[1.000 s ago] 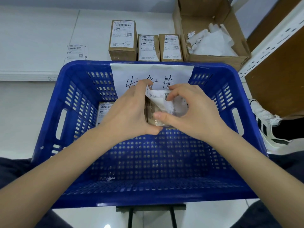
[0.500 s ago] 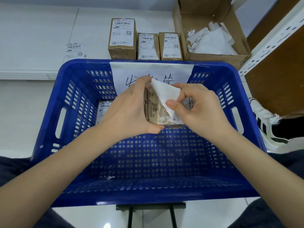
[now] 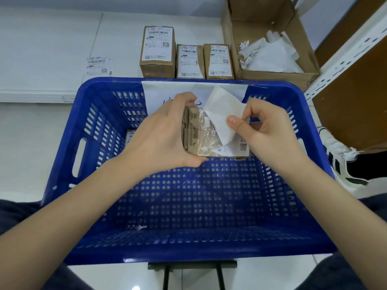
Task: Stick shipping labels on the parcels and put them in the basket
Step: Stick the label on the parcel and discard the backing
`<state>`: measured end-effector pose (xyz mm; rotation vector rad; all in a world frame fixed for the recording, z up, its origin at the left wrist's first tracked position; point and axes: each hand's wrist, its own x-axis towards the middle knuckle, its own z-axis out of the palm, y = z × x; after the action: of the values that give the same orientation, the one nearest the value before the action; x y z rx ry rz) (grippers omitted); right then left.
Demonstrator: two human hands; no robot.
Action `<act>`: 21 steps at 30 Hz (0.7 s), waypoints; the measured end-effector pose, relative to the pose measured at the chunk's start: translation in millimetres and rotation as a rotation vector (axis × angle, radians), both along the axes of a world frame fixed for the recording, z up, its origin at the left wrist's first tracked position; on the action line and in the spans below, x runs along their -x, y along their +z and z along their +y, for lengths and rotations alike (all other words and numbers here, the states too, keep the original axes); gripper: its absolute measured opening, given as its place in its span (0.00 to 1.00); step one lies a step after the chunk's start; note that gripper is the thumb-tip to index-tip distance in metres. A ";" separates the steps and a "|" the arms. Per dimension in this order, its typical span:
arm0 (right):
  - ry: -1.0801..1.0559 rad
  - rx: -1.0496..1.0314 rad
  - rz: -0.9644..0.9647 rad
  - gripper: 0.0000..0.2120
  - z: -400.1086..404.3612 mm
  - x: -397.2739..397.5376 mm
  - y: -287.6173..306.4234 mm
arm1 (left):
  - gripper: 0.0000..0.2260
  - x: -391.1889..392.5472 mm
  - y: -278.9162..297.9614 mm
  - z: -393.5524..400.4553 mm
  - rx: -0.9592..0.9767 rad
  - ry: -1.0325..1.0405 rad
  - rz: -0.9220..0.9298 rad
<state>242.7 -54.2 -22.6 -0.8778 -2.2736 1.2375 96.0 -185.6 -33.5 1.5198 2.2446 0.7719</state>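
Over the blue basket (image 3: 69, 147), my left hand (image 3: 161, 139) grips a small brown parcel (image 3: 193, 135) by its left side. My right hand (image 3: 263, 130) pinches a white backing sheet (image 3: 222, 114), peeled up and folded back from the label lying on the parcel's top. Part of that label (image 3: 243, 145) shows beside my right palm. Another labelled parcel (image 3: 130, 137) lies inside the basket at the left, mostly hidden by my left hand.
Three labelled parcels (image 3: 158, 51) (image 3: 190, 61) (image 3: 218, 60) stand on the white surface behind the basket. Loose labels (image 3: 98, 65) lie further left. An open carton (image 3: 270, 49) with crumpled backing paper sits at the right, by a metal shelf (image 3: 345, 53). A shoe (image 3: 343, 162) is at the right.
My right hand has peeled the white backing sheet up and to the right, further off the label on the parcel. My left hand kept its grip on the parcel.
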 end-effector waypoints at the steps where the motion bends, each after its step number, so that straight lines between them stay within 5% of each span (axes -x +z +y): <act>1: 0.002 0.052 0.026 0.14 1.5 0.0 1.8 | 0.48 0.8 1.0 0.0 -0.002 0.001 0.017; 6: 0.186 0.219 -0.096 0.05 1.3 0.1 4.1 | 0.47 -1.1 0.2 -2.5 0.040 -0.025 0.131; 8: 0.235 0.263 -0.124 0.10 -2.4 0.5 3.1 | 0.46 -2.8 -2.6 -2.1 0.047 -0.053 0.222; 12: 0.161 0.079 -0.147 0.23 -11.1 5.4 -1.0 | 0.45 -3.8 -9.0 -2.7 0.050 -0.105 0.374; 21: -0.029 0.127 0.039 0.15 -2.0 7.9 -5.5 | 0.44 -3.2 -7.3 -1.9 -0.012 -0.093 0.435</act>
<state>234.8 -56.2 -28.1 -0.9193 -2.1639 1.3861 99.2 -187.5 -40.7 1.9345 2.4409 0.4594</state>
